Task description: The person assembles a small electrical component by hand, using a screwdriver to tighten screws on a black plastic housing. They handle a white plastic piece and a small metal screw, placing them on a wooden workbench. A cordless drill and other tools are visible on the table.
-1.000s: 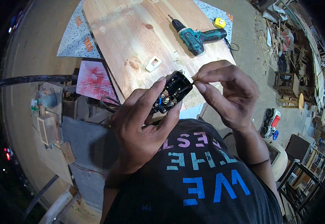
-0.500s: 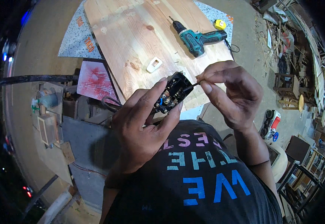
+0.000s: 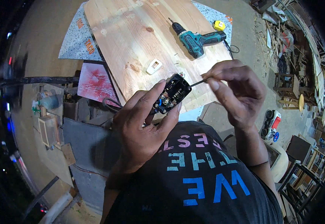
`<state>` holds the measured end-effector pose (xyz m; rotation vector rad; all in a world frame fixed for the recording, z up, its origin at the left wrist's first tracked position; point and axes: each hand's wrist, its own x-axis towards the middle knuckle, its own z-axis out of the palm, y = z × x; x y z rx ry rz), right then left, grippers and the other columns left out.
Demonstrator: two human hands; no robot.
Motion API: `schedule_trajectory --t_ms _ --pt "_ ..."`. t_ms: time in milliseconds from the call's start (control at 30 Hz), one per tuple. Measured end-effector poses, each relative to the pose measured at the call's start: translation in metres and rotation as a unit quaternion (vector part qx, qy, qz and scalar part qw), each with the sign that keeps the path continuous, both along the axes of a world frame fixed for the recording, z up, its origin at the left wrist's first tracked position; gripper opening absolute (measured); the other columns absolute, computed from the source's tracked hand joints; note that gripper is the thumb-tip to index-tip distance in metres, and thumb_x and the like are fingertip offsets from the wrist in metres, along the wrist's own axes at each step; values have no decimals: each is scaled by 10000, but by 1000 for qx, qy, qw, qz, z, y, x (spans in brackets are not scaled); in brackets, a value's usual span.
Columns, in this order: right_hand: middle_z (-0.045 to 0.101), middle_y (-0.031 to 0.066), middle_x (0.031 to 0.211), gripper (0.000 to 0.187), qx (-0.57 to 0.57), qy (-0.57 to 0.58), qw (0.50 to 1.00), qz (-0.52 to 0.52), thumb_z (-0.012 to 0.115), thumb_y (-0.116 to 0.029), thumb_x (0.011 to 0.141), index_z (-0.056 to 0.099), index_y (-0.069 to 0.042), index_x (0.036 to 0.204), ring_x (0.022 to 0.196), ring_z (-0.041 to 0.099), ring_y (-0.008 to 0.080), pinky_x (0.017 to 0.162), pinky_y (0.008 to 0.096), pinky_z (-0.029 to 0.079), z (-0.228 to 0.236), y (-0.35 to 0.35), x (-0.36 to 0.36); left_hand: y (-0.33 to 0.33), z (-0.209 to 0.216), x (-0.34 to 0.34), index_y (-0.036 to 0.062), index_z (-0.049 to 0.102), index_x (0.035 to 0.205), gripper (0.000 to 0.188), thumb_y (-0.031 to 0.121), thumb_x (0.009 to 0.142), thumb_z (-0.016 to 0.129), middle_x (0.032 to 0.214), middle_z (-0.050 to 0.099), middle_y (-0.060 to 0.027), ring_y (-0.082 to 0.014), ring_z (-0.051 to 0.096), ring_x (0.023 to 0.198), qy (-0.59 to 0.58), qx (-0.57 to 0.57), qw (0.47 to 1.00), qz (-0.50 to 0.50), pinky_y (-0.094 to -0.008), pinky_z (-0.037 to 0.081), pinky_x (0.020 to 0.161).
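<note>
My left hand (image 3: 132, 128) grips a small black open electrical housing (image 3: 174, 89) between thumb and fingers, its inside turned up. Metal contacts, screws and a blue wire show at its lower left end. With thumb and fingertips, my right hand (image 3: 240, 93) pinches a thin dark rod (image 3: 197, 83), whose kind I cannot make out. The rod points left, its tip at the housing's right edge. On the wooden board beyond lie a small white plastic cover (image 3: 154, 67) with an opening and a teal-and-black cordless drill (image 3: 194, 42).
Under my hands is a pale wooden board (image 3: 125, 33) on a speckled sheet (image 3: 73, 39). A yellow tape measure (image 3: 219, 25) sits at its far right. Left of it are a red-smeared panel (image 3: 96, 83) and a grey surface (image 3: 84, 145). A toy vehicle (image 3: 269, 125) stands right.
My right hand has shifted a little to the right, drawing the rod back from inside the housing, so more of it shows. My left hand holds the housing nearly still.
</note>
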<state>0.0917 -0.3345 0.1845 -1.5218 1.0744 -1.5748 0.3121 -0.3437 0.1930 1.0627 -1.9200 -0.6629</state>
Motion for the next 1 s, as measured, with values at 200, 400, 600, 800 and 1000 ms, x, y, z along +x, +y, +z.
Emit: schedule_trajectory --t_ms 200,400,600,800,1000 --pt "722 80 946 157 198 43 974 -101 737 -19 897 693 31 1038 903 678 126 814 271 539 -51 -8 -23 -7 -22 23 -30 644 1257 512 32 783 827 917 705 -166 -209 734 782 13 -35 999 27 -293 584 596" --pt "742 134 847 144 346 177 919 -70 741 -108 888 728 12 965 759 717 190 723 327 552 -240 -6 -50 -13 -42 37 -30 686 1203 471 45 769 850 922 742 -111 -77 675 734 38 119 984 130 -210 526 561" --pt "733 172 872 137 311 275 904 -97 726 -140 886 739 -20 951 784 716 311 731 393 550 -230 -21 -28 -12 -58 53 -60 628 1268 461 -6 839 786 1028 741 -125 -115 698 875 40 172 975 133 -238 569 739" --pt "688 185 962 135 204 344 911 -98 684 -137 907 695 -24 980 898 678 380 777 427 535 -216 -46 -26 -16 -70 45 -51 671 1216 452 57 806 828 919 740 -84 -65 634 731 71 205 963 160 -213 498 620" --pt "688 166 988 180 138 408 901 50 661 -103 892 711 -29 1049 943 672 360 813 424 533 -223 -102 -20 -19 -74 46 -46 682 1207 458 95 801 839 900 742 -69 -43 609 675 51 230 957 170 -202 463 562"
